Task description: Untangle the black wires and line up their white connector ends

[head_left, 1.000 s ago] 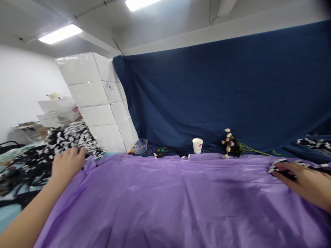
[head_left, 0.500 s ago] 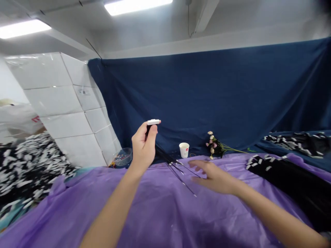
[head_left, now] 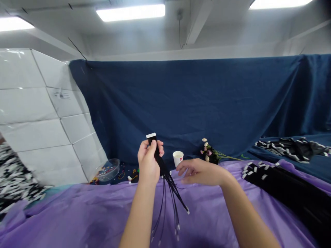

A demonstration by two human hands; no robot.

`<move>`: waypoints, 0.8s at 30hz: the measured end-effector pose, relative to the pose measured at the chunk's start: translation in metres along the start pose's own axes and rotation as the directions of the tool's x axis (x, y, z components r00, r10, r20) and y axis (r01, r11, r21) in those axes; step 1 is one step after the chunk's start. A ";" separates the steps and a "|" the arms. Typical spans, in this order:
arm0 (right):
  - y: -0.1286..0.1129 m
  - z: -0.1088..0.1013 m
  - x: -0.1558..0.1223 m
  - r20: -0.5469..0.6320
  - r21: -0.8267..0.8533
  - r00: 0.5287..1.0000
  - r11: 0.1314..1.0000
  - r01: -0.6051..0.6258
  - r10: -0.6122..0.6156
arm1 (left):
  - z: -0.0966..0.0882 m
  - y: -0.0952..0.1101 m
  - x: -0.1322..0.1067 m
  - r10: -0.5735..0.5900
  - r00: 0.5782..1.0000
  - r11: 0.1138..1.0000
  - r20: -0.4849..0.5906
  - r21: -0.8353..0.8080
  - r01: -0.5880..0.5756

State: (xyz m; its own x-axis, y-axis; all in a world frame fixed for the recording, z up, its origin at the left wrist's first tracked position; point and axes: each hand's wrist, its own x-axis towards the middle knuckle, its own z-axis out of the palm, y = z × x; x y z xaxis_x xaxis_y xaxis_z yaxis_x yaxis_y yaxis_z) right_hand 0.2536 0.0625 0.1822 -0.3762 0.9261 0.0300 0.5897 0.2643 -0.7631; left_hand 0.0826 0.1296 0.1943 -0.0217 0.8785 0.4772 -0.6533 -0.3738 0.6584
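Near the middle of the head view, my left hand (head_left: 149, 160) is closed around a black wire harness (head_left: 161, 164) just below its white connector (head_left: 151, 135). The flat bundle slants down to the right past my fingers. Below, its loose wires fan out over the purple cloth, with small pale tips at their ends. My right hand (head_left: 199, 171) hovers to the right of the bundle, palm down, fingers loosely curved and apart, with nothing visible in them. It is apart from the harness and in front of the paper cup.
Behind my hands stand a white paper cup (head_left: 178, 157), artificial flowers (head_left: 207, 151) and a clear plastic bowl (head_left: 110, 170). More black harnesses (head_left: 281, 186) lie at right on the purple cloth (head_left: 103, 210). White boxes (head_left: 38, 106) and a harness heap (head_left: 12, 172) occupy the left; a blue curtain (head_left: 176, 103) hangs behind.
My left hand has turned and lowered, so the harness shows along its length with its wires hanging down and fanned. My right hand has shifted slightly left. The camera view has swung right.
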 end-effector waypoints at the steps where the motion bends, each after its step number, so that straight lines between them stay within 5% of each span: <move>1: 0.002 0.002 0.000 0.018 -0.023 1.000 1.000 0.007 -0.007 | -0.002 0.000 0.002 -0.007 1.000 1.000 -0.004 0.011 0.007; 9: 0.009 0.003 -0.006 0.001 -0.308 0.999 0.951 -0.041 0.043 | -0.022 0.007 0.020 -0.015 0.996 0.950 -0.093 0.311 0.043; 14: 0.007 0.026 0.015 0.032 -0.431 0.989 0.895 -0.114 0.141 | -0.028 0.016 0.031 0.119 0.960 0.983 -0.255 0.170 -0.077; 24: 0.001 0.054 0.048 -0.294 -0.644 0.949 0.710 -0.284 0.113 | -0.032 0.046 0.031 0.064 0.891 0.991 -0.450 -0.079 -0.111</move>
State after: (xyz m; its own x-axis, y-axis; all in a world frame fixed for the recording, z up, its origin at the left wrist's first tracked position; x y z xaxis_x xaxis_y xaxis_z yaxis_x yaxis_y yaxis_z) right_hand 0.1976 0.0923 0.1475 -0.0798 0.9880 0.1323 0.9861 0.0977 -0.1347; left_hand 0.0273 0.1489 0.2206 -0.4014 0.8926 0.2052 -0.7049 -0.4441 0.5531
